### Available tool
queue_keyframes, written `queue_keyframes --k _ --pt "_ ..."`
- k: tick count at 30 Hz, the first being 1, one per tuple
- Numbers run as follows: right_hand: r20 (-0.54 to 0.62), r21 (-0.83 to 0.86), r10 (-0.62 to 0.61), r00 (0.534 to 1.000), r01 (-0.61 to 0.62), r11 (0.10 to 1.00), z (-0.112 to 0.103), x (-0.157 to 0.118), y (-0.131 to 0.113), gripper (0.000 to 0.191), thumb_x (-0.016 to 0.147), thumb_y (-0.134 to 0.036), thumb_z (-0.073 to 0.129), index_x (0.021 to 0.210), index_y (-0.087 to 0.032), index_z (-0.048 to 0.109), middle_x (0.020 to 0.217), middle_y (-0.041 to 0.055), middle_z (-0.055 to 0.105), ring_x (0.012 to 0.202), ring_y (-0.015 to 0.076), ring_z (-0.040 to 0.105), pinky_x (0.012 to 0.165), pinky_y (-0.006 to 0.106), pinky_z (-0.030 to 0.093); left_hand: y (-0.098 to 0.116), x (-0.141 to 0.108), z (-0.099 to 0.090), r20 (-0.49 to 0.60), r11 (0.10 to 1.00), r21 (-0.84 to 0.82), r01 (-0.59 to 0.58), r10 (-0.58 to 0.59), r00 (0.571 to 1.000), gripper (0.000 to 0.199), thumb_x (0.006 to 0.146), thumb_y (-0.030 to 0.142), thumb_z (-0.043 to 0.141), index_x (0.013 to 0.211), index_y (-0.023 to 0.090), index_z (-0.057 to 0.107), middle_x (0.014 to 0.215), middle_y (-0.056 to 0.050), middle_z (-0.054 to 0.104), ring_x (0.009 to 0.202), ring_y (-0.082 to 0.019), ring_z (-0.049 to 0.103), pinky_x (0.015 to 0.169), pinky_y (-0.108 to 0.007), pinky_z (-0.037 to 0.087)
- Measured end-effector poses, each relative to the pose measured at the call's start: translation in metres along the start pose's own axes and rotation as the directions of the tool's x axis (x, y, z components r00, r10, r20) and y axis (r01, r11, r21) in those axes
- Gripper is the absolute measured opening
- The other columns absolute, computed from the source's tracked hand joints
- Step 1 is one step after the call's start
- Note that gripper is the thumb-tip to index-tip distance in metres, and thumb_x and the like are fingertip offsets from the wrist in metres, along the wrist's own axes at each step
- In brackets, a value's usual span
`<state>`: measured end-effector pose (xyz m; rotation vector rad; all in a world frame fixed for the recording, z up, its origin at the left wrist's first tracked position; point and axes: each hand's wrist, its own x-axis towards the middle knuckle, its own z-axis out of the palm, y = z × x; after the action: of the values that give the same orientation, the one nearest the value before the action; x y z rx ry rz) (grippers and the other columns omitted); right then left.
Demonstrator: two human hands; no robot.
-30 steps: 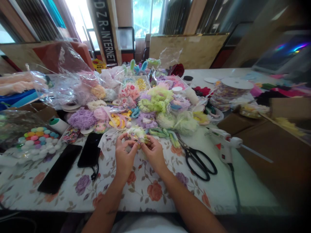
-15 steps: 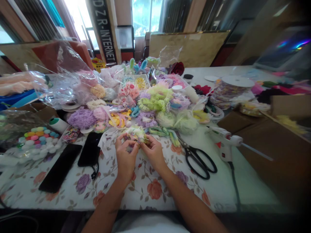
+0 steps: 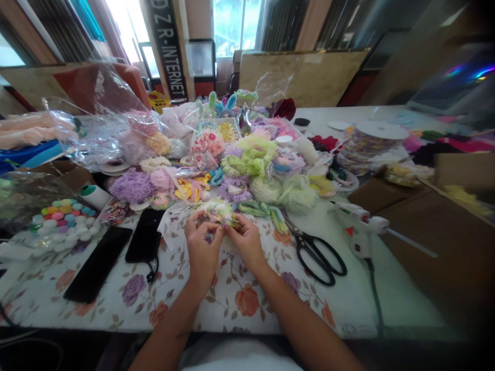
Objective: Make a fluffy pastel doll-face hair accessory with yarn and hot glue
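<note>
A small fluffy piece (image 3: 218,208) in pale green, white and purple is held between both hands over the flowered cloth (image 3: 174,288). My left hand (image 3: 203,245) pinches its left and lower side, thumb and forefinger pressed together. From the right, my right hand (image 3: 246,241) grips it, and the fingertips of both hands meet at its lower edge. What exactly lies between the fingertips is too small to tell. White ribbon (image 3: 170,226) lies just left of the piece, and a green fuzzy strip (image 3: 276,219) lies to its right.
Black-handled scissors (image 3: 320,257) and a glue gun (image 3: 359,229) lie on the right, beside a brown cardboard box (image 3: 436,232). Two black phones (image 3: 98,265) are on the left. Behind the hands rises a heap of yarn, lace (image 3: 247,157) and plastic bags.
The view has shifted very slightly. Both hands keep hold of the fluffy piece, with only small finger movement.
</note>
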<state>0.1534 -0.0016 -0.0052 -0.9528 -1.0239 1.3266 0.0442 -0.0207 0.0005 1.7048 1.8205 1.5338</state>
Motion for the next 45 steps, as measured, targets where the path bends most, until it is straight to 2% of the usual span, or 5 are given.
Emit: queue_keyframes --k 17,25,35,39,45 --pt "-0.002 0.015 0.011 1.0 -0.011 1.0 -0.0008 0.0022 0.0042 0.03 0.073 -0.035 0.073 0.098 -0.018 0.069 0.09 0.0041 0.074 0.083 0.0217 0.069 0.076 0.031 0.054 -0.003 0.0003 -0.0007 0.019 1.0 -0.001 0.003 -0.003 1.0 0.009 0.081 0.025 0.064 0.074 0.021 0.07 0.121 -0.008 0.056 0.123 -0.027 0.049 0.109 -0.045 0.035" --pt "0.017 0.069 0.098 0.995 -0.099 0.993 -0.0002 0.0026 0.0021 0.03 0.073 -0.033 0.071 0.099 -0.018 0.068 0.085 0.0034 0.073 0.074 0.0196 0.067 0.066 0.028 0.051 -0.0055 0.0018 -0.0031 0.0 0.999 -0.041 0.023 -0.023 1.0 0.011 0.081 0.027 0.064 0.077 0.021 0.072 0.12 -0.008 0.058 0.121 -0.027 0.051 0.106 -0.043 0.038" --pt "0.001 0.104 0.119 0.993 -0.118 0.988 0.0003 0.0028 0.0024 0.032 0.072 -0.034 0.072 0.1 -0.018 0.068 0.094 0.0053 0.074 0.081 0.0205 0.068 0.076 0.03 0.052 -0.0049 0.0037 -0.0044 0.006 0.995 -0.078 0.068 -0.068 0.998 0.015 0.084 0.031 0.061 0.078 0.019 0.069 0.119 -0.01 0.059 0.117 -0.026 0.055 0.105 -0.043 0.04" --pt "0.055 0.122 0.111 0.992 -0.117 0.986 -0.0008 0.002 0.0033 0.033 0.072 -0.035 0.075 0.099 -0.019 0.069 0.087 0.0037 0.073 0.077 0.0196 0.067 0.07 0.029 0.052 -0.006 0.0036 -0.0031 0.001 0.995 -0.075 0.072 -0.072 0.997 0.014 0.082 0.03 0.062 0.077 0.019 0.068 0.117 -0.01 0.059 0.116 -0.026 0.055 0.104 -0.043 0.04" --pt "0.061 0.119 0.111 0.992 -0.117 0.986 -0.0023 0.0021 0.0052 0.029 0.071 -0.036 0.076 0.094 -0.019 0.069 0.079 0.0011 0.07 0.069 0.0169 0.064 0.065 0.027 0.051 -0.0052 0.0022 -0.0017 -0.01 0.999 -0.048 0.023 -0.024 1.0 0.012 0.082 0.029 0.063 0.076 0.019 0.068 0.116 -0.009 0.059 0.118 -0.026 0.054 0.104 -0.043 0.039"
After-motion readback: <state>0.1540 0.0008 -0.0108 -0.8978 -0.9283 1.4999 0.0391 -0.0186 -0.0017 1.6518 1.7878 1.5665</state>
